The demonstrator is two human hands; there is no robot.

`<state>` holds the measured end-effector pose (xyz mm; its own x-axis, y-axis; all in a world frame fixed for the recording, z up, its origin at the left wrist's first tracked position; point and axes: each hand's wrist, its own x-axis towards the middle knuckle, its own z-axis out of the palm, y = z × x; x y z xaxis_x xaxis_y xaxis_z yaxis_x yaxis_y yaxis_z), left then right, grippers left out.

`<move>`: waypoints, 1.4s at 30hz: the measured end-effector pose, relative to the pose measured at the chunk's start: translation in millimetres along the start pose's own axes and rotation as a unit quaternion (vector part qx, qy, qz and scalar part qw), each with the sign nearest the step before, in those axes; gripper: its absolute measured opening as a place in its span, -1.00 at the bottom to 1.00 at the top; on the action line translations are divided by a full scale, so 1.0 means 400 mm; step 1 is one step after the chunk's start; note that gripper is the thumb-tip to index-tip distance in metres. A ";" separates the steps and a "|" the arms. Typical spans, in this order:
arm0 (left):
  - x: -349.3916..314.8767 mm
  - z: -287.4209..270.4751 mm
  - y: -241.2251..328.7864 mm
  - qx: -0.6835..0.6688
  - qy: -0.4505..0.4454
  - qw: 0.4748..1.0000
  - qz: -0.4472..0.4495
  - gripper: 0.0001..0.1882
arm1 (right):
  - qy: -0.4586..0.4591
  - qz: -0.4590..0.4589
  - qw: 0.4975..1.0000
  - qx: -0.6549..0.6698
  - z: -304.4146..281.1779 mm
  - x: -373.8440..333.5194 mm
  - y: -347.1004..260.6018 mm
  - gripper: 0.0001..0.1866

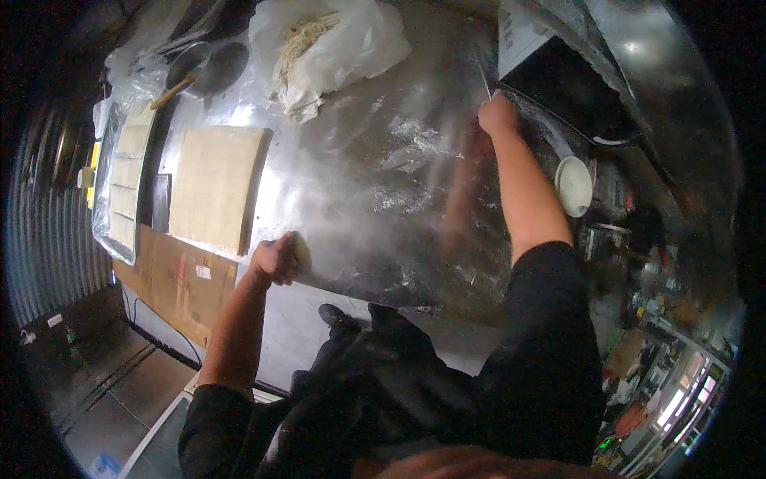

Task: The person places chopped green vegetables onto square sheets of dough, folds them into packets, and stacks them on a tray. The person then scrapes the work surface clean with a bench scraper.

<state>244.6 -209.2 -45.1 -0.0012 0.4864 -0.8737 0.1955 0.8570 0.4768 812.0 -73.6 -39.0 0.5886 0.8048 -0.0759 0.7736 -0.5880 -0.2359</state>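
Note:
My left hand [275, 260] is closed at the table's near edge, close to the corner of a flat, pale slab [214, 188]. A pale, rounded thing [302, 253] shows just past its fingers; its kind is unclear. My right arm stretches far across the metal table [343, 172]. At its end my right hand [498, 116] is closed around a thin, straight, blade-like tool [482, 70] pointing away from me. It is beside a dark-fronted box [570, 88]. White flour-like powder [415, 137] is smeared over the table between my hands.
A plastic bag [359, 48] with noodle-like strands lies at the back. Left are a tray [137, 223] of pale slabs, a dark round pan [190, 68] with a wooden handle [171, 91], and brown cardboard [171, 275]. A pale bowl [574, 187] is right of my arm.

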 end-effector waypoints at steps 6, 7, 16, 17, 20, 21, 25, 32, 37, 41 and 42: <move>-0.068 0.019 0.060 0.127 -0.013 0.992 0.004 -0.32 | -0.038 0.024 0.999 -0.023 -0.006 0.119 -0.142 -0.62; -0.073 0.023 0.069 0.125 -0.012 0.992 -0.004 -0.32 | -0.064 -0.002 0.996 -0.067 -0.012 0.140 -0.157 -0.63; -0.066 0.017 0.058 0.089 0.002 0.996 -0.007 -0.32 | -0.086 -0.024 0.989 -0.117 0.010 0.367 -0.160 -0.66; -0.063 0.013 0.058 0.136 0.005 0.991 -0.012 -0.32 | -0.109 -0.023 0.988 -0.104 0.008 0.379 -0.159 -0.66; -0.060 0.014 0.058 0.121 0.008 0.993 -0.012 -0.33 | -0.076 -0.034 0.993 -0.079 0.003 0.361 -0.153 -0.62; -0.062 0.015 0.059 0.130 0.013 0.991 -0.021 -0.33 | -0.066 -0.036 0.994 -0.077 0.001 0.342 -0.153 -0.60; -0.074 0.023 0.065 0.110 0.024 0.994 0.004 -0.33 | -0.101 -0.206 0.953 -0.199 -0.009 0.190 -0.124 -0.46; -0.087 0.030 0.083 0.152 0.002 0.988 0.000 -0.31 | -0.205 -0.138 0.969 -0.017 -0.090 -0.242 -0.069 -0.37; -0.087 0.031 0.074 0.150 0.003 0.989 0.017 -0.30 | -0.360 -0.131 0.918 -0.104 -0.131 -0.561 -0.130 -0.27; -0.069 0.017 0.060 0.189 -0.009 0.982 0.031 -0.30 | -0.360 -0.142 0.917 -0.093 -0.130 -0.656 -0.107 -0.32; -0.062 0.013 0.055 0.183 -0.012 0.982 0.039 -0.30 | -0.344 -0.155 0.923 -0.075 -0.123 -0.648 -0.082 -0.33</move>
<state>254.2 -203.3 -13.5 0.0505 0.5400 -0.8402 0.5344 0.6961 0.4795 645.6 -266.8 35.9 0.0849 0.7661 -0.6371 0.9339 -0.2840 -0.2171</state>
